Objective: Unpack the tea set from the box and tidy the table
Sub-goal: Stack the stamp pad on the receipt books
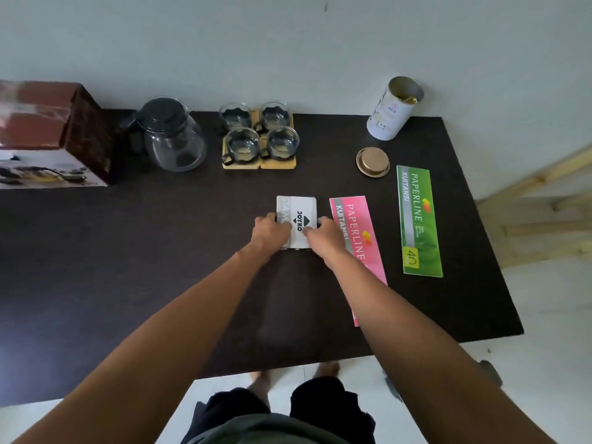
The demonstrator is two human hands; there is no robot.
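Note:
A small white packet printed JOYKO [296, 213] lies in the middle of the dark table [128, 267]. My left hand [270, 233] grips its left edge and my right hand [322, 235] grips its right edge. At the back stand a glass teapot with a black lid [169, 136] and several glass cups [259, 133] on wooden coasters. The tea set's box [51, 136] stands at the far left.
A pink Paperline receipt book [355, 225] lies right of the packet, a green one [418, 219] farther right. An open white tin [394, 107] stands at the back right, its gold lid [372, 161] beside it. A wooden frame [538, 219] stands off the table's right edge.

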